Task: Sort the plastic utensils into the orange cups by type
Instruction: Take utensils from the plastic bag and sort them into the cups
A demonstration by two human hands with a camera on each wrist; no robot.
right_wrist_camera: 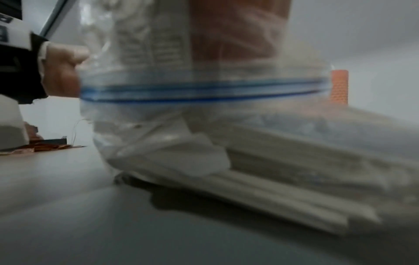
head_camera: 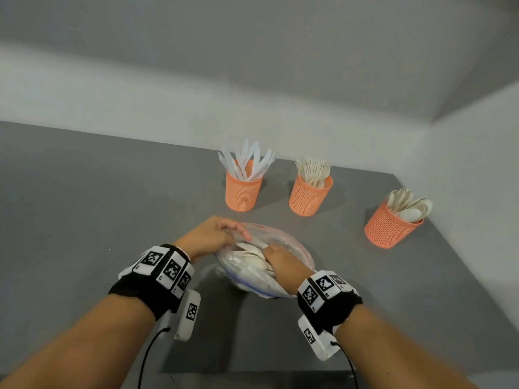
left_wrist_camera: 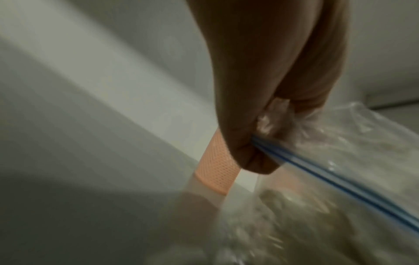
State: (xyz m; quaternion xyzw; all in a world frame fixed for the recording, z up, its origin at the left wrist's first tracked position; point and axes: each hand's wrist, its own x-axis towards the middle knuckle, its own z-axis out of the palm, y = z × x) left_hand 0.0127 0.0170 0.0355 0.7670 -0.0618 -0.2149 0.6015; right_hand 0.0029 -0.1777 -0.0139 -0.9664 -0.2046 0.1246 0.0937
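My left hand [head_camera: 209, 236] pinches the bag [head_camera: 295, 242] mouth open on the worktop [head_camera: 84, 192]; my right hand [head_camera: 280, 262] is inside, over utensils [head_camera: 252, 256] lying handles toward me, grip hidden. Cups [head_camera: 243, 190] stand beyond.

Dim, even light; both wrist views blurred.

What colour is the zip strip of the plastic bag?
Blue; the zip strip shows best in the right wrist view.

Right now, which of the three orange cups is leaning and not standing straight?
The cup with spoons, farthest right near the table's corner, leans to the right. The cup with knives and the cup with forks stand nearly upright.
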